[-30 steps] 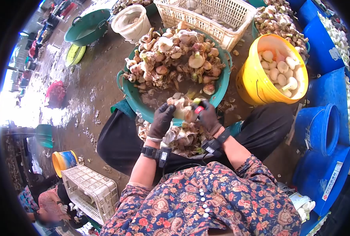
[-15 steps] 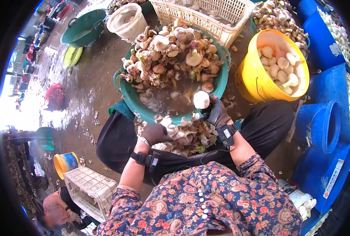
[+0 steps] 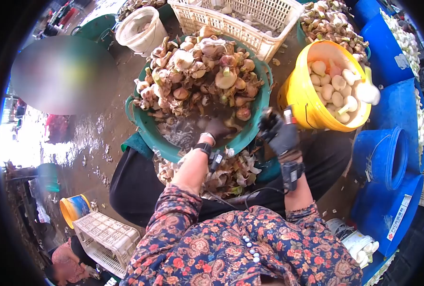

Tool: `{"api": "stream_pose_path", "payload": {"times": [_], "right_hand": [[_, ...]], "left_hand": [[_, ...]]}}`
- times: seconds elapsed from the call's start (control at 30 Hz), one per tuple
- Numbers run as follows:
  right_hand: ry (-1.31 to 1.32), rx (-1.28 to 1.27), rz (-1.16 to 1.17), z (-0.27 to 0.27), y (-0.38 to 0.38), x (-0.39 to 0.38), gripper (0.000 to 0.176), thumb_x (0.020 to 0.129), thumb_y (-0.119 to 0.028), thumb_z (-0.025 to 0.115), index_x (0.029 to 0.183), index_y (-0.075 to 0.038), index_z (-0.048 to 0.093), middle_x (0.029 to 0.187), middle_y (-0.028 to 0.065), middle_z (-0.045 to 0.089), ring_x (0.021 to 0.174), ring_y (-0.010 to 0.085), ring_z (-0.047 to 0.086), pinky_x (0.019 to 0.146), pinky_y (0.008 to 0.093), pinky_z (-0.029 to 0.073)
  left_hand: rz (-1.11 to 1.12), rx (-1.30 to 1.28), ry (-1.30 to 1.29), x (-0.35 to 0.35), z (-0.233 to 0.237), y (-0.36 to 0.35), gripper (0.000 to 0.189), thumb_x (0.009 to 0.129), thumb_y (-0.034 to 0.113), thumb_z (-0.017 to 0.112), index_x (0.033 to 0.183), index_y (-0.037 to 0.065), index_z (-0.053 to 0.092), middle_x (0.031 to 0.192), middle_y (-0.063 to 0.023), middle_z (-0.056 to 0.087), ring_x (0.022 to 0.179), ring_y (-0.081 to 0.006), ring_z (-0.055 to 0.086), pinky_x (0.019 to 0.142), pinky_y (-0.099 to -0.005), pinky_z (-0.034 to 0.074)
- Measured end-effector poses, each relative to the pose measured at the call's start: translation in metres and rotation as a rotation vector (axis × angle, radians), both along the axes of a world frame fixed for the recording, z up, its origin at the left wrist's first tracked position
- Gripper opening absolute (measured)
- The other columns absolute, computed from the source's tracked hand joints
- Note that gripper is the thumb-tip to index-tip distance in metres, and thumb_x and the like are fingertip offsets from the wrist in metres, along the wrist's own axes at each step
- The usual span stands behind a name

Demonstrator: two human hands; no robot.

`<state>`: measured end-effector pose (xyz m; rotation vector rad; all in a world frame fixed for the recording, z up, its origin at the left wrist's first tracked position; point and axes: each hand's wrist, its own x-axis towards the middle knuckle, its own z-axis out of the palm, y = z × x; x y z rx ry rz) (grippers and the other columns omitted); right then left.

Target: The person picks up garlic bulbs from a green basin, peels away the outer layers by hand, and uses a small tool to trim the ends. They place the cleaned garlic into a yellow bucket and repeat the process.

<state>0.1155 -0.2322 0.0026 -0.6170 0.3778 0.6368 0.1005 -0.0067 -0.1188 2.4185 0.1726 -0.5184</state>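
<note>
My left hand (image 3: 219, 128), in a dark glove, reaches into the green tub (image 3: 265, 102) at the near edge of a heap of unpeeled garlic bulbs (image 3: 193, 78). Its fingers are dark and hard to separate. Over the tub's right rim is my right hand (image 3: 281, 133), gloved too, its fingers curled around a small red-and-silver tool (image 3: 288, 116). A pale, motion-smeared garlic bulb (image 3: 368, 93) is in the air, overlapping the right rim of the yellow bucket (image 3: 295, 88). Trimmed white garlic bulbs (image 3: 338, 84) lie inside that bucket. Garlic skins (image 3: 231, 174) cover my lap below the tub.
A cream plastic crate (image 3: 221, 21) and a white bucket (image 3: 140, 33) stand behind the tub. Blue containers (image 3: 402, 102) line the right side, some heaped with white bulbs. At lower left, a person (image 3: 69, 262) sits beside another crate (image 3: 107, 233). A blurred patch hides the upper left.
The white garlic bulb has left my right hand and moved right to the yellow bucket. That hand has shifted up and right. My left hand has gone from the skins into the tub.
</note>
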Motion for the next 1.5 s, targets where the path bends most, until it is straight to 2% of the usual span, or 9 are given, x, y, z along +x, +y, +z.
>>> {"api": "stream_pose_path", "payload": {"times": [0.2, 0.27, 0.43, 0.6, 0.7, 0.93, 0.97, 1.27, 1.5], "right_hand": [[-0.132, -0.745, 0.241, -0.025, 0.038, -0.014, 0.052, 0.085, -0.060, 0.046, 0.088, -0.010, 0.061, 0.073, 0.0012, 0.061, 0.060, 0.0116, 0.056, 0.051, 0.0246, 0.041], [-0.315, -1.002, 0.265, -0.065, 0.040, -0.018, 0.048, 0.084, -0.057, 0.052, 0.080, -0.010, 0.062, 0.066, -0.0007, 0.058, 0.056, 0.0087, 0.053, 0.049, 0.0239, 0.038], [-0.606, -1.506, 0.563, -0.061, 0.055, -0.025, 0.035, 0.073, -0.036, 0.062, 0.093, -0.007, 0.065, 0.091, 0.0210, 0.063, 0.092, 0.0359, 0.060, 0.077, 0.0428, 0.047], [-0.911, -1.287, 0.512, -0.066, 0.048, -0.036, 0.027, 0.075, -0.022, 0.066, 0.073, 0.004, 0.057, 0.067, 0.0205, 0.057, 0.058, 0.0270, 0.049, 0.056, 0.0409, 0.039], [-0.766, -1.106, 0.606, -0.067, 0.056, -0.036, 0.016, 0.081, -0.011, 0.060, 0.076, 0.005, 0.060, 0.069, -0.0045, 0.050, 0.061, 0.0078, 0.041, 0.049, 0.0312, 0.036], [-0.738, -0.548, 0.711, -0.094, 0.059, -0.052, 0.029, 0.088, -0.023, 0.052, 0.104, 0.002, 0.053, 0.084, 0.0081, 0.059, 0.074, 0.0171, 0.053, 0.072, 0.0326, 0.045], [-1.149, -0.941, 1.055, -0.054, 0.062, -0.052, 0.040, 0.088, -0.029, 0.054, 0.113, 0.001, 0.051, 0.101, 0.0118, 0.059, 0.089, 0.0189, 0.056, 0.084, 0.0333, 0.045], [-0.884, -0.641, 0.842, -0.004, 0.084, -0.080, 0.039, 0.094, -0.031, 0.044, 0.107, 0.003, 0.056, 0.094, 0.0160, 0.062, 0.080, 0.0235, 0.057, 0.070, 0.0355, 0.045], [-0.858, -0.574, 0.847, 0.003, 0.087, -0.088, 0.040, 0.091, -0.031, 0.047, 0.113, 0.002, 0.052, 0.103, 0.0154, 0.059, 0.089, 0.0236, 0.056, 0.078, 0.0359, 0.044]], "left_hand": [[-0.254, -0.192, -0.067, -0.005, -0.016, -0.003, 0.068, 0.063, 0.037, 0.074, 0.115, -0.001, 0.053, 0.108, -0.0195, 0.061, 0.096, -0.0323, 0.059, 0.084, -0.0359, 0.046], [0.167, -0.758, 0.193, -0.027, -0.031, 0.008, 0.067, 0.063, 0.028, 0.077, 0.116, -0.004, 0.052, 0.103, -0.0162, 0.063, 0.091, -0.0240, 0.060, 0.081, -0.0331, 0.047], [0.111, -0.891, 0.213, -0.055, 0.023, 0.010, 0.052, 0.071, 0.018, 0.072, 0.116, 0.001, 0.055, 0.105, -0.0066, 0.060, 0.086, -0.0091, 0.055, 0.075, -0.0253, 0.047], [0.027, -0.563, 0.032, -0.074, 0.087, 0.012, 0.058, 0.061, 0.037, 0.070, 0.108, 0.005, 0.062, 0.091, -0.0173, 0.064, 0.082, -0.0290, 0.061, 0.076, -0.0367, 0.048], [0.070, -0.240, -0.308, -0.089, 0.055, 0.007, 0.078, 0.057, 0.055, 0.072, 0.117, 0.007, 0.056, 0.114, -0.0228, 0.054, 0.105, -0.0368, 0.051, 0.085, -0.0429, 0.043], [0.148, -0.443, -0.381, -0.128, 0.123, 0.010, 0.044, 0.055, 0.039, 0.079, 0.087, 0.011, 0.069, 0.082, -0.0148, 0.065, 0.077, -0.0325, 0.062, 0.068, -0.0379, 0.048], [0.172, -0.443, -0.390, -0.131, 0.113, 0.010, 0.047, 0.055, 0.039, 0.081, 0.087, 0.007, 0.068, 0.079, -0.0149, 0.065, 0.074, -0.0309, 0.063, 0.066, -0.0369, 0.048], [0.618, -0.897, -0.358, -0.139, 0.117, 0.003, 0.043, 0.059, 0.026, 0.080, 0.089, 0.000, 0.063, 0.079, -0.0090, 0.065, 0.073, -0.0151, 0.061, 0.066, -0.0301, 0.048], [0.535, -0.070, -0.849, -0.129, 0.107, -0.012, 0.052, 0.047, 0.028, 0.081, 0.091, 0.007, 0.063, 0.083, -0.0127, 0.064, 0.081, -0.0320, 0.061, 0.071, -0.0415, 0.048]]}}
